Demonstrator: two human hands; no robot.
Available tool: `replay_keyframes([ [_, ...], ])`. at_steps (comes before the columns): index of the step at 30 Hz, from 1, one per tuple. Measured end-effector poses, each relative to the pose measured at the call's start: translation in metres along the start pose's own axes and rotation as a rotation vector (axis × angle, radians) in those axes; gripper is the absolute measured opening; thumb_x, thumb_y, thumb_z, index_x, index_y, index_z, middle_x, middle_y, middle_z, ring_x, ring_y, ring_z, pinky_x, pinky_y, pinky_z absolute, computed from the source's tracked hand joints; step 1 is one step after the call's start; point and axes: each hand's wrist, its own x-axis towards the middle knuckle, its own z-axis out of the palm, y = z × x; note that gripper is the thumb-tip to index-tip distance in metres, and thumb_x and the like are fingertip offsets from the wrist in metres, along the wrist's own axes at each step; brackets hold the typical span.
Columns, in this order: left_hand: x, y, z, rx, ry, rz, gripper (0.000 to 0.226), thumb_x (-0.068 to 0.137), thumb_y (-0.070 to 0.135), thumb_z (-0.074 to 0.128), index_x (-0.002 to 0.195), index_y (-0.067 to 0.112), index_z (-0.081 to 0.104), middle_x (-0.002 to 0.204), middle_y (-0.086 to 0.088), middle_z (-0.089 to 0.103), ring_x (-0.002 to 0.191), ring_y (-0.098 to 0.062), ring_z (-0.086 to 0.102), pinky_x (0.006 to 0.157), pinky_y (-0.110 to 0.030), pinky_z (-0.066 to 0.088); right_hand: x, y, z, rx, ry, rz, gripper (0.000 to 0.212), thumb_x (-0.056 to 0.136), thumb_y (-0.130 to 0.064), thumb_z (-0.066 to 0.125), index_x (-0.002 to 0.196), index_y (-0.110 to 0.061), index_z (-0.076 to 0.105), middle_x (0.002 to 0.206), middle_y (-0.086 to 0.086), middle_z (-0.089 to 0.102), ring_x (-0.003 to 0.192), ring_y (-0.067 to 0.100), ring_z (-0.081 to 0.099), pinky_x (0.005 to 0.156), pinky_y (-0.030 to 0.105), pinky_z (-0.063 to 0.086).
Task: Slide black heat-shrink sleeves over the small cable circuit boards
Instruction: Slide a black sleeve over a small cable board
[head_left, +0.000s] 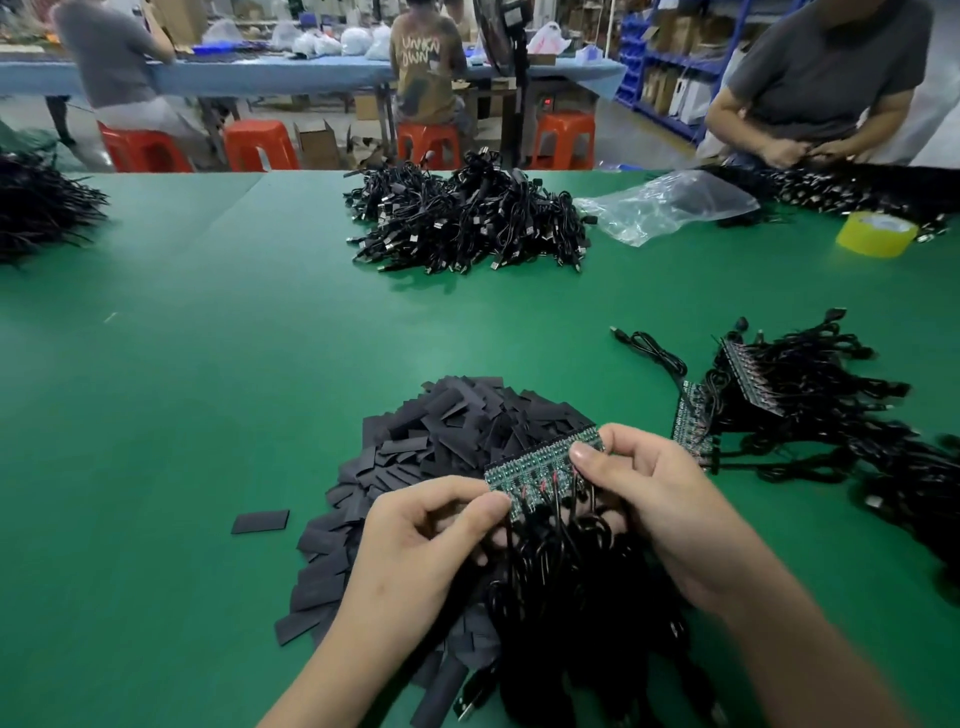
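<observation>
A green strip of small circuit boards (535, 470) with black cables hanging from it is held over the table's near middle. My left hand (421, 540) pinches its lower left end. My right hand (649, 499) pinches the upper right part, thumb on top. The cables (561, 587) bunch below, between my wrists. A heap of flat black heat-shrink sleeves (441, 436) lies just behind and left of the strip. One sleeve (260, 521) lies apart on the left.
More board strips with cables (769, 395) lie at the right. A big cable pile (467, 218) sits at the table's far middle, beside a clear bag (660, 205) and yellow tape roll (875, 234). Another person's hands (810, 150) work at the far right.
</observation>
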Motion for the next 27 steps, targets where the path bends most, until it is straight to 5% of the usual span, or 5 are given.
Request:
replay_keyframes([
  [3, 0.003, 0.0, 0.0, -0.082, 0.053, -0.051, 0.018, 0.074, 0.024, 0.077, 0.08, 0.007, 0.078, 0.066, -0.008, 0.072, 0.055, -0.008, 0.063, 0.056, -0.016, 0.049, 0.004, 0.009, -0.001, -0.195, 0.092, -0.118, 0.027, 0.091, -0.021, 0.072, 0.082, -0.012, 0.049, 0.071, 0.008, 0.053, 0.058, 0.015, 0.053, 0.05, 0.021, 0.051],
  [6, 0.004, -0.001, 0.0, -0.06, 0.065, -0.051, 0.016, 0.07, 0.025, 0.079, 0.08, 0.012, 0.079, 0.062, -0.003, 0.07, 0.054, -0.007, 0.06, 0.057, -0.016, 0.05, 0.003, 0.003, 0.0, -0.662, 0.244, -0.475, 0.014, 0.09, -0.028, 0.075, 0.102, -0.028, 0.067, 0.1, -0.016, 0.069, 0.092, 0.003, 0.063, 0.081, 0.014, 0.048],
  [11, 0.005, 0.001, -0.002, 0.032, 0.085, -0.003, 0.011, 0.07, 0.026, 0.08, 0.08, 0.022, 0.081, 0.068, 0.001, 0.073, 0.061, -0.003, 0.061, 0.062, -0.015, 0.05, 0.012, -0.018, 0.012, -1.243, 0.015, -0.706, 0.023, 0.09, -0.048, 0.062, 0.105, -0.032, 0.07, 0.103, -0.022, 0.065, 0.105, 0.0, 0.054, 0.097, 0.029, 0.038],
  [17, 0.006, 0.007, -0.001, 0.036, 0.122, -0.029, 0.014, 0.069, 0.028, 0.081, 0.083, 0.025, 0.081, 0.07, -0.001, 0.074, 0.063, -0.004, 0.061, 0.063, -0.015, 0.05, 0.022, -0.025, 0.012, -1.098, -0.099, -0.523, 0.005, 0.089, -0.039, 0.073, 0.087, -0.037, 0.069, 0.085, -0.026, 0.067, 0.08, -0.011, 0.058, 0.068, 0.009, 0.037],
  [27, 0.058, 0.043, -0.008, 0.153, -0.333, -0.209, 0.01, 0.076, 0.016, 0.083, 0.083, 0.009, 0.079, 0.076, -0.01, 0.077, 0.062, -0.006, 0.069, 0.062, -0.011, 0.049, 0.037, -0.062, -0.008, -1.018, -0.318, -0.299, 0.008, 0.088, -0.029, 0.078, 0.08, -0.027, 0.077, 0.071, -0.009, 0.071, 0.061, -0.003, 0.057, 0.06, 0.013, 0.043],
])
